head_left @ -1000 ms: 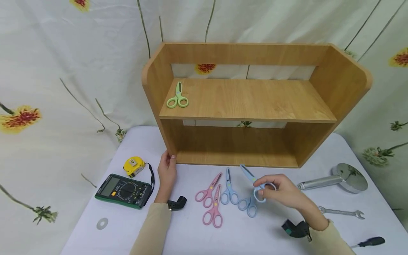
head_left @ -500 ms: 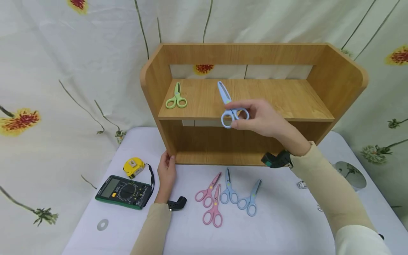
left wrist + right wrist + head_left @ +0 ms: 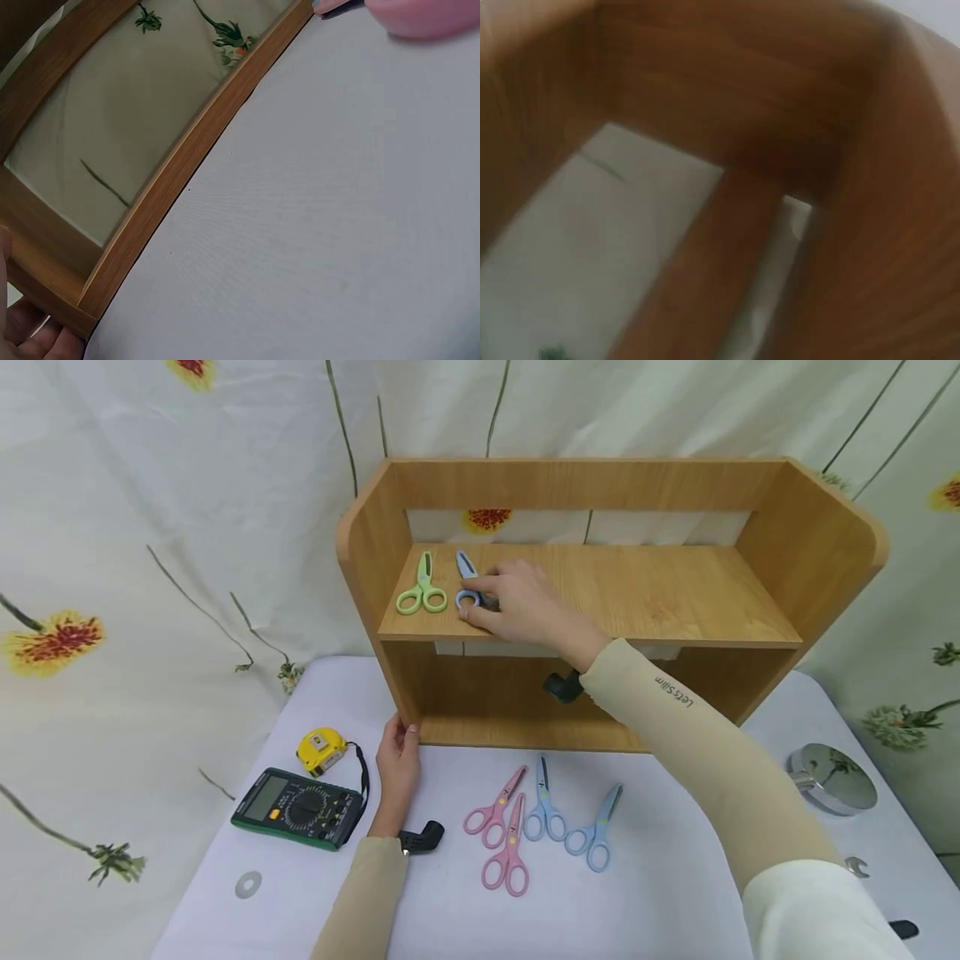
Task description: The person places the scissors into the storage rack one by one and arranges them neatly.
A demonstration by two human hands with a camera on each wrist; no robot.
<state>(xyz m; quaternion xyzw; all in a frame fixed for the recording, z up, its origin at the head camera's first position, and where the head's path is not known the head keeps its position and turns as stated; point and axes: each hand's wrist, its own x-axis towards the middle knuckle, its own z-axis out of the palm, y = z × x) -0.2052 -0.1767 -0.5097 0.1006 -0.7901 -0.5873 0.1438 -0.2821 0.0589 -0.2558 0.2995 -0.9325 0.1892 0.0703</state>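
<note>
My right hand reaches over the upper board of the wooden shelf and holds blue scissors by the handles, blades pointing to the back. Part of the handles is hidden under the fingers. Just left of them, green scissors lie on the same board. Low on the shelf's left side, my left hand grips the corner; in the left wrist view the thumb and fingers sit on either side of the side panel. The right wrist view is blurred and takes in only the shelf's inside.
Before the shelf lie pink scissors in a pair and more blue scissors. A multimeter, a yellow tape measure and a washer are at left. Rightward are a round metal object and a wrench end.
My right hand has carried the blue scissors up from the table, then left along the upper board to beside the green scissors. The left hand keeps its grip on the shelf corner.
</note>
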